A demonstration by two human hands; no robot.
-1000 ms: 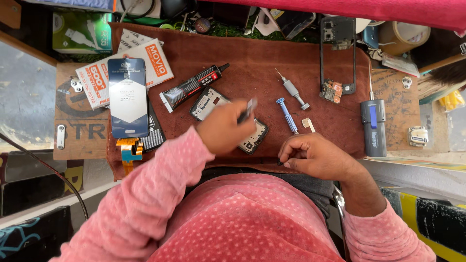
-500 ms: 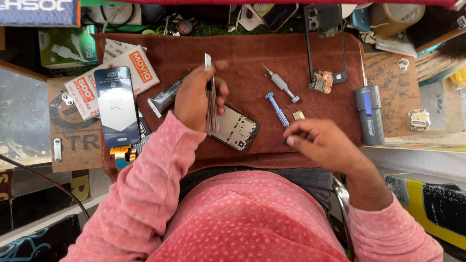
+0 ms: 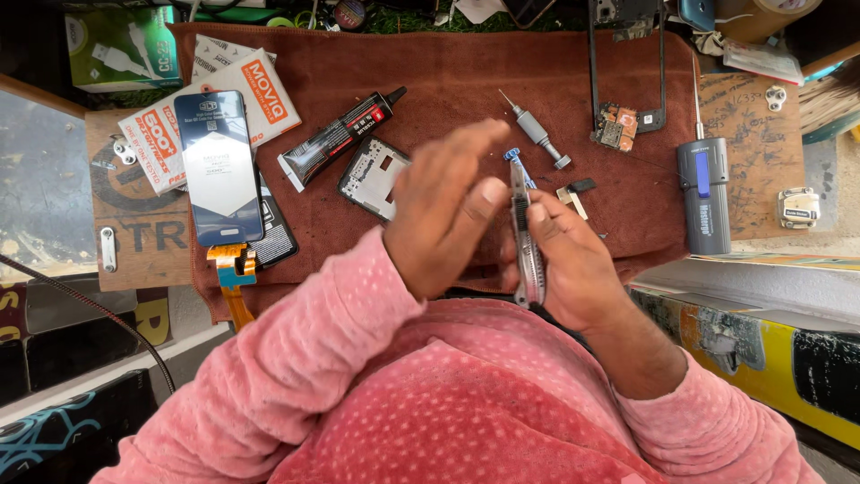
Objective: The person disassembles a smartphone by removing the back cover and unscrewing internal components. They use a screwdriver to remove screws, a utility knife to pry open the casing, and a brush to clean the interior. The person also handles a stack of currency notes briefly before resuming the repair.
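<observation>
My right hand grips a slim metal cutter knife, held upright above the near edge of the brown cloth mat. My left hand is raised beside it with fingers stretched out, its thumb tip touching the knife near the top; it holds nothing. Just left of that hand a dark phone frame lies on the mat, partly hidden by the fingers. A black glue tube lies diagonally beyond the frame.
A new phone screen with an orange flex cable rests on printed boxes at the left. A grey screwdriver, a blue screwdriver tip, a small circuit board and a grey electric tool lie to the right.
The knife has passed from my left hand to my right hand. My left hand opened and rose beside it; my right hand lifted off the mat. The phone frame now lies further left.
</observation>
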